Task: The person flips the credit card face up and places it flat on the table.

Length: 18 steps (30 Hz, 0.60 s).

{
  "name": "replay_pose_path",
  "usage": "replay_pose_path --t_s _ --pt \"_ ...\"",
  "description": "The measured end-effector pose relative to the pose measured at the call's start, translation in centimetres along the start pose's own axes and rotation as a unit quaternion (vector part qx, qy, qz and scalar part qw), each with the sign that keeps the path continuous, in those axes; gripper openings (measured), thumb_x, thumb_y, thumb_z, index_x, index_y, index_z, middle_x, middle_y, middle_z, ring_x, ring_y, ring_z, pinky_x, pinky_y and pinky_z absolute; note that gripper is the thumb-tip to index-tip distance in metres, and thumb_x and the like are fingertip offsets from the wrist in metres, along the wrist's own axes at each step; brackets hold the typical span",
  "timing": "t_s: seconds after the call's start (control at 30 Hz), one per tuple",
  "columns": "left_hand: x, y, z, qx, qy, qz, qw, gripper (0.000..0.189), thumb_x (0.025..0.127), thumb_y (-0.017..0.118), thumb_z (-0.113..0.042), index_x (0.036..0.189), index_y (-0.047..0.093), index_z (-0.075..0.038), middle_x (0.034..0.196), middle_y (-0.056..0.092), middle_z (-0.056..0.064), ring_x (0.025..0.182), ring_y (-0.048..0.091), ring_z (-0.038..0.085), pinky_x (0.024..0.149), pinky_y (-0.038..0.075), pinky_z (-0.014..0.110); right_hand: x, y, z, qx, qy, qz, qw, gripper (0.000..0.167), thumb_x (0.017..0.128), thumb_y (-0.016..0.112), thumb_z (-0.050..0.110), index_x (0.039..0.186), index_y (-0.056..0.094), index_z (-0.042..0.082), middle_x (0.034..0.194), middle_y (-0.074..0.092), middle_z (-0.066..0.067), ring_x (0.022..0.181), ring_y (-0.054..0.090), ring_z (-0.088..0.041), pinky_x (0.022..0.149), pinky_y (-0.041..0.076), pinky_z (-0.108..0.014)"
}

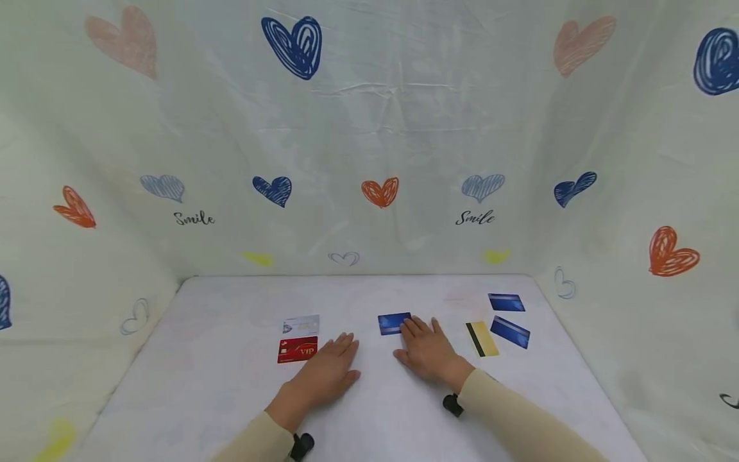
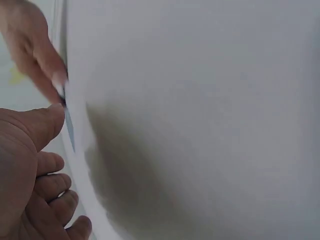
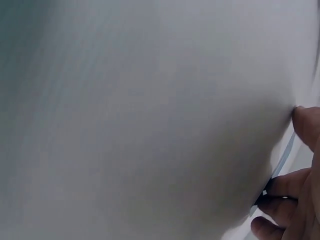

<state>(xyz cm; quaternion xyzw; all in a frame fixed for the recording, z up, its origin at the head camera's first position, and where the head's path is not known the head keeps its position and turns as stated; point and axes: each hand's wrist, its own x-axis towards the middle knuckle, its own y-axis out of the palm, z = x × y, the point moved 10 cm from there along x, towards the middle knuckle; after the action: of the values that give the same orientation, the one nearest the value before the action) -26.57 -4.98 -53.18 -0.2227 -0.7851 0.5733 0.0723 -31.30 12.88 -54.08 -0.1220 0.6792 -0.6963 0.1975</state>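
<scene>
In the head view, my right hand (image 1: 430,351) has its fingertips over the right end of a blue card (image 1: 390,324) that lies flat on the white table (image 1: 219,398). Its thumb sticks out to the left, apart from the card. The right wrist view shows the fingers (image 3: 290,190) low at the tabletop with a dark sliver under them. My left hand (image 1: 328,372) holds nothing and has its fingers extended. It is nearest to a red VIP card (image 1: 297,350), just right of it. A pale silver card (image 1: 301,326) lies directly behind the red one.
Right of my right hand lies a yellow card (image 1: 482,339) with a black stripe. Beside it are a tilted blue card (image 1: 510,332) and, farther back, another blue card (image 1: 507,302). A white curtain (image 1: 392,141) printed with hearts surrounds the table at the back and sides.
</scene>
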Motion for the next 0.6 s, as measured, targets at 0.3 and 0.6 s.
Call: replay_pose_path --t_s 0.3,0.6 --pt "1.5 1.7 -2.6 0.044 0.031 0.015 0.9984 0.063 0.109 0.054 -0.041 0.16 0.044 -0.004 0.169 0.038 0.012 0.159 0.032 0.03 0.128 0.028 0.052 -1.1 0.1 6.2 -0.03 -0.045 -0.005 0.9985 0.068 0.108 0.052 0.051 0.157 0.048 0.004 0.165 0.046 -0.012 0.155 0.04 -0.031 0.123 0.031 -0.064" --pt "0.1 1.5 -1.5 0.079 0.027 0.028 0.9961 0.06 0.108 0.057 -0.042 0.156 0.051 -0.008 0.167 0.044 0.007 0.158 0.036 0.027 0.126 0.032 0.052 -2.0 -0.1 6.9 0.005 -0.104 -0.005 0.9946 0.063 0.107 0.055 0.049 0.154 0.053 0.008 0.161 0.051 -0.009 0.154 0.042 -0.031 0.122 0.033 -0.063"
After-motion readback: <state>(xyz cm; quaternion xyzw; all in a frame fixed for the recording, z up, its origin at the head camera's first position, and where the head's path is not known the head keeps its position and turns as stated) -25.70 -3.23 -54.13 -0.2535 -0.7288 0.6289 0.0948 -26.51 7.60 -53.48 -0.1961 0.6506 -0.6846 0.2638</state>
